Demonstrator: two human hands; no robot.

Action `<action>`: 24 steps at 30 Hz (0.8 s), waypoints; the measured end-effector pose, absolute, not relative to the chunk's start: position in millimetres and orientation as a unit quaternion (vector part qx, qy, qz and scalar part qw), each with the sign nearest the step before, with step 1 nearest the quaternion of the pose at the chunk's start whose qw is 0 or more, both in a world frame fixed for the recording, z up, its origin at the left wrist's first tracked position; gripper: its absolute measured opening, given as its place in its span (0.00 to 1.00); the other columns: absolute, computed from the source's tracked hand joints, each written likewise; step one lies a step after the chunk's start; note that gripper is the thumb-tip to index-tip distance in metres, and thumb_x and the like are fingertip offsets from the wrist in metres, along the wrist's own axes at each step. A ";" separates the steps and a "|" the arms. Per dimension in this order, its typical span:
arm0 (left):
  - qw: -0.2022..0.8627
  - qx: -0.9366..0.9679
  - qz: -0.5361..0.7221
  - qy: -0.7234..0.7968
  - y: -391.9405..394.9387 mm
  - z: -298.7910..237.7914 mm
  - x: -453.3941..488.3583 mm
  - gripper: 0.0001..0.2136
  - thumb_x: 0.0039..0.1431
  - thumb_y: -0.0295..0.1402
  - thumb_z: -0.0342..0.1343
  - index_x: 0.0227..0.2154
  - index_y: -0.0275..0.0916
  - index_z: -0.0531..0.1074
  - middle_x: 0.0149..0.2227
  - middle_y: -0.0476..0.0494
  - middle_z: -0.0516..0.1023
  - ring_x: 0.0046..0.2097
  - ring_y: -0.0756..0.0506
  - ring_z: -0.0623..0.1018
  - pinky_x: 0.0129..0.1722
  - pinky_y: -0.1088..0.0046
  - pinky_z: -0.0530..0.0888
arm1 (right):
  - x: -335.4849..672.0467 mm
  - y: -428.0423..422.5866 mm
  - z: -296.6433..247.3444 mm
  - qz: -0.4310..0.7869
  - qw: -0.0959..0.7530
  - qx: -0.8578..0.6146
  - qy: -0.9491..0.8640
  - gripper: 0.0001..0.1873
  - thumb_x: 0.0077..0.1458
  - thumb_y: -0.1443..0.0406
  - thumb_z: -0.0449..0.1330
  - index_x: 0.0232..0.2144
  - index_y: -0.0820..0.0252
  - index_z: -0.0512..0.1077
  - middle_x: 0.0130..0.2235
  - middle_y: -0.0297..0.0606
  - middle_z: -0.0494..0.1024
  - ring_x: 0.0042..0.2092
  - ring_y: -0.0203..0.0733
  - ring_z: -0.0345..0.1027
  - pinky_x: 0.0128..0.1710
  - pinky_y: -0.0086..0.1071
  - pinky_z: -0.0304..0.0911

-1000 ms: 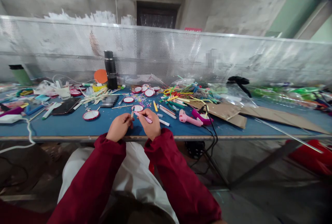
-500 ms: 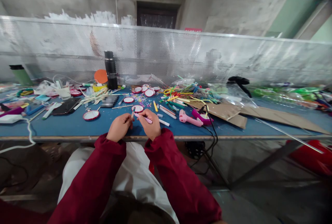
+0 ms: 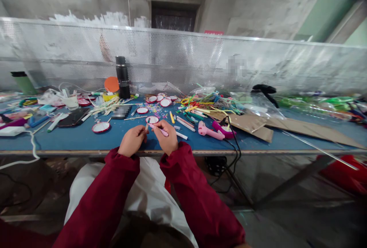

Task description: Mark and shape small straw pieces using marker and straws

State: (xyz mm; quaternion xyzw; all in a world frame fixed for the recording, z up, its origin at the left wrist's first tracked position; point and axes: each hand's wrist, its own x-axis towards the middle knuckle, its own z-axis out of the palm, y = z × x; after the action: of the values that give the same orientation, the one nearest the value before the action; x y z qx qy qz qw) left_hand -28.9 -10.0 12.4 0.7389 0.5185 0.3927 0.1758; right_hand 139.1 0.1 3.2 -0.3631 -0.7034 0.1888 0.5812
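Note:
Both my hands are at the near edge of the blue table [image 3: 86, 139], in dark red sleeves. My right hand [image 3: 167, 137] is closed around a thin pink stick [image 3: 160, 131] that points left. My left hand [image 3: 132, 141] pinches a small pale stick [image 3: 146, 126] whose tip rises above the fingers. The two sticks meet between my hands. A small round red-rimmed disc [image 3: 151, 119] lies just beyond them.
More red-rimmed discs [image 3: 100, 127], coloured straws [image 3: 200, 104], two pink glue guns [image 3: 210, 131] with black cables, cardboard sheets [image 3: 258, 125], a black phone [image 3: 73, 117] and a black flask [image 3: 122, 77] cover the table. A perforated metal screen [image 3: 183, 56] stands behind.

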 end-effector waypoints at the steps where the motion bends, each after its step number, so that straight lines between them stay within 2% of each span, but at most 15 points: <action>1: 0.176 0.739 0.393 0.519 -9.9 12.4 -28.9 0.13 0.60 0.37 0.47 0.21 0.42 0.68 0.23 0.50 0.75 0.28 0.46 0.71 0.30 0.72 0.61 | 139.1 0.1 3.3 0.189 0.581 -0.363 -0.703 0.10 0.60 0.58 0.56 0.32 0.55 0.73 0.30 0.33 0.76 0.32 0.39 0.67 0.33 0.32 0.62; 6: 0.174 0.740 0.391 0.518 -9.9 11.8 -29.0 0.13 0.60 0.36 0.47 0.21 0.42 0.67 0.23 0.49 0.75 0.28 0.46 0.70 0.30 0.72 0.62 | 139.3 0.3 4.4 0.199 0.572 -0.359 -0.710 0.10 0.60 0.60 0.56 0.29 0.55 0.72 0.27 0.32 0.75 0.28 0.37 0.64 0.30 0.32 0.59; 13: 0.175 0.742 0.388 0.518 -8.9 10.5 -29.9 0.11 0.60 0.34 0.47 0.23 0.42 0.69 0.23 0.50 0.75 0.28 0.46 0.71 0.30 0.72 0.62 | 139.5 -0.3 4.9 0.203 0.573 -0.356 -0.710 0.09 0.60 0.58 0.56 0.32 0.55 0.72 0.30 0.33 0.77 0.31 0.38 0.67 0.32 0.32 0.61; 24: 0.172 0.742 0.386 0.521 -9.3 11.7 -29.5 0.13 0.61 0.35 0.47 0.21 0.41 0.67 0.23 0.50 0.75 0.28 0.47 0.71 0.30 0.72 0.61 | 138.7 0.7 3.9 0.214 0.575 -0.347 -0.709 0.10 0.60 0.59 0.56 0.32 0.56 0.73 0.30 0.33 0.76 0.30 0.37 0.67 0.33 0.31 0.61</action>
State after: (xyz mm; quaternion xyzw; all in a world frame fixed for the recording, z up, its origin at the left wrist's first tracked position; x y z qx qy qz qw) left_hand -29.5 -9.3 11.7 0.7417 0.5211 0.3857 0.1722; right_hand 138.7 0.7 3.9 -0.3468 -0.7094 0.2135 0.5752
